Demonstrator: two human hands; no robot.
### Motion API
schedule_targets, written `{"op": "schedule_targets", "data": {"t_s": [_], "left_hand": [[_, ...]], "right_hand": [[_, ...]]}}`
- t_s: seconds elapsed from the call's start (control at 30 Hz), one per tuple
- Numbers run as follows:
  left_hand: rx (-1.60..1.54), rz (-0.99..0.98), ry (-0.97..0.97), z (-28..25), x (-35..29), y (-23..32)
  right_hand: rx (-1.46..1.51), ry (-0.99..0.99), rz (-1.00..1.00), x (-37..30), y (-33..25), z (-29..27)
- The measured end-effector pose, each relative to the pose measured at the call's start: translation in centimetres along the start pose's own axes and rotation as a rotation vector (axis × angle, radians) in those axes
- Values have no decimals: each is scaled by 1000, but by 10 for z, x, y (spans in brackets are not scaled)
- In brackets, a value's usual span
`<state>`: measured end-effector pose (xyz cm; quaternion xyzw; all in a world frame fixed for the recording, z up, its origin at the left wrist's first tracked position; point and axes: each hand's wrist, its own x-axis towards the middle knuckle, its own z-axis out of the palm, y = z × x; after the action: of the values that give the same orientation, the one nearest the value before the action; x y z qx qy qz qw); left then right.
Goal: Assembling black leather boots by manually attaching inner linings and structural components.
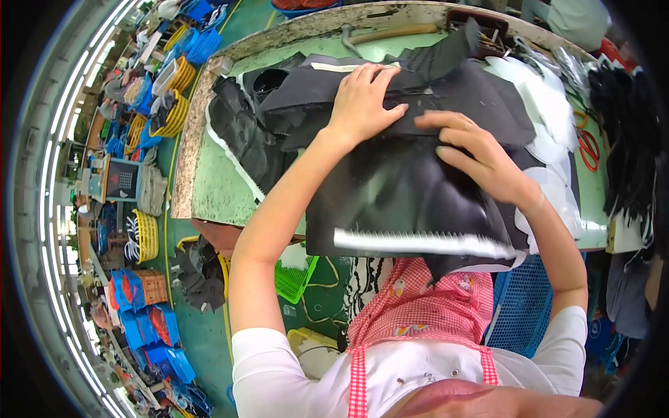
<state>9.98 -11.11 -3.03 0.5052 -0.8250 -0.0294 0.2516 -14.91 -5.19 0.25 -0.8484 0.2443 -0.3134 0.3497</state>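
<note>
A glossy black leather-like sheet (411, 184) lies in front of me, overhanging the near edge of the bench. Along its lower side runs a white strip (425, 242) with a toothed upper edge. My left hand (364, 104) rests on matte black pieces (300, 104) beyond the sheet, its fingers stretched out and thumb apart. A pale strip (327, 67) lies by its fingertips. Over the right part of the sheet is my right hand (481, 155), fingers loosely bent and apart, slightly blurred, with nothing visible in it.
A hammer (390, 35) lies at the bench's far side. White cut pieces (540, 97) and red-handled scissors (589, 150) are on the right, beside hanging black strips (620, 132). More black pieces (240, 125) lie left. A blue crate (519, 306) stands below the bench.
</note>
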Motion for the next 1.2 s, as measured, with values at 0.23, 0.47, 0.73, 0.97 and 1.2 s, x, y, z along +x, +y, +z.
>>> {"op": "schedule_targets", "data": {"t_s": [0.23,0.47,0.73,0.97,1.2], "left_hand": [[82,-7,-89,-4,35,-33],[263,64,449,-156,60,50],[490,346,321,-123,-45,96],[156,125,5,-52,-155,103],[-102,35,364,-94,-124,99]], "right_hand": [[-255,-64,178,11,40,28],[-131,-53,282,8,42,20],[343,-78,-21,-28,-33,13],[528,-465,426,-55,-130,-10],[321,-245,216,-70,-126,9]]}}
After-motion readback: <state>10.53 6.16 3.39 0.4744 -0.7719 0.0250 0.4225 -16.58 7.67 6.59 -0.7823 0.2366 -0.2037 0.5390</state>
